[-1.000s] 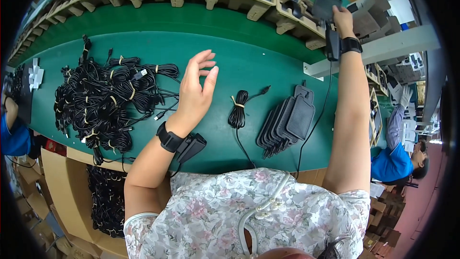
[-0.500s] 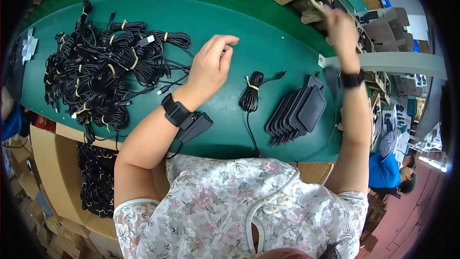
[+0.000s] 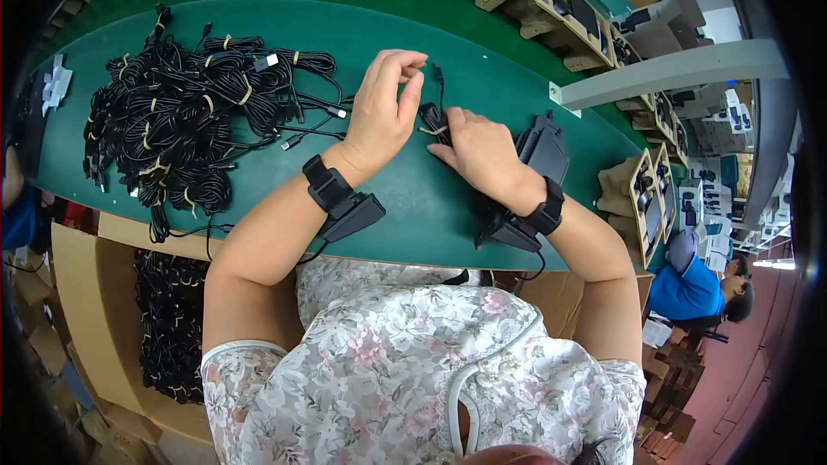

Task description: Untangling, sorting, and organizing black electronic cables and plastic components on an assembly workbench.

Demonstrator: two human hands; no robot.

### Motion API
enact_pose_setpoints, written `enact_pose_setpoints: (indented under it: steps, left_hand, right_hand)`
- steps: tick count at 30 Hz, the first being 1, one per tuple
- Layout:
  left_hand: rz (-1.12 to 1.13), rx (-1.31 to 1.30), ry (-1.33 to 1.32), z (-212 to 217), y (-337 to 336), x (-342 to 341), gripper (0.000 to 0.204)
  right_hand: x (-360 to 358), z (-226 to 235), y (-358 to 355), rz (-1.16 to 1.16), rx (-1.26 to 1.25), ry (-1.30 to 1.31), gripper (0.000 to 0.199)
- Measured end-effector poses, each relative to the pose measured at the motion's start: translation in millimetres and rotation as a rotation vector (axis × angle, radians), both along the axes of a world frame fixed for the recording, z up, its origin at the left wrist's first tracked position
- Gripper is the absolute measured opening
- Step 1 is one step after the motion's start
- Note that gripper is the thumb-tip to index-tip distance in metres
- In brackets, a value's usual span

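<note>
My right hand [image 3: 484, 153] closes round a black cable bundle [image 3: 433, 120] bound with a pale tie. The bundle's plug end points away from me past the fingertips, and part of the coil is hidden by the hand. Left of it, my left hand [image 3: 386, 112] hovers over the green table with nothing visible in it, fingers loosely bent and thumb apart. Under and behind my right wrist stands a row of flat black cases [image 3: 544, 151], partly covered by the forearm. To the left, a large pile of tied black cables [image 3: 181, 112] with several plugs showing lies on the table.
The green table [image 3: 388, 224] ends close to my body. Beige trays [image 3: 581, 21] with dark parts line the far and right sides. A grey metal bar [image 3: 680, 65] spans the right. An open cardboard box [image 3: 95, 293] with more cables sits below left. A person in blue [image 3: 689, 293] is at right.
My right hand has come down from the trays at the far right onto the cable bundle, which now sits farther from me. The left hand has barely moved.
</note>
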State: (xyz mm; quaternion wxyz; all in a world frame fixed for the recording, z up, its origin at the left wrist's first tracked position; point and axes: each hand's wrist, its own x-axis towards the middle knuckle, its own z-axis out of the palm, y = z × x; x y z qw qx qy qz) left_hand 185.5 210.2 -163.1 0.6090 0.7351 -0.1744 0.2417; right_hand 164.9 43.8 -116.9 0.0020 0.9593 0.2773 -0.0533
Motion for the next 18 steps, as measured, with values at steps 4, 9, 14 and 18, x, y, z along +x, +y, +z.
enact_pose_setpoints:
  steps: [4, 9, 14, 18]
  left_hand:
    - [0.090, -0.104, -0.073, 6.0, -0.6, 0.5, 0.031]
    - [-0.434, -0.449, 0.220, 2.2, -23.2, -16.9, 0.041]
    - [-1.184, -0.143, 0.774, 20.6, -11.6, -25.5, 0.023]
    - [-1.003, -0.557, 0.774, 10.0, 6.6, -10.1, 0.020]
  right_hand:
    - [11.5, 1.1, -2.1, -0.006, 0.414, 0.014, 0.035]
    - [21.0, 41.3, 16.7, -0.233, 1.414, 0.415, 0.025]
    - [20.0, 74.3, 0.0, -0.232, 1.442, 0.756, 0.026]
    - [-10.5, 76.6, -3.9, 0.250, 0.583, -0.109, 0.033]
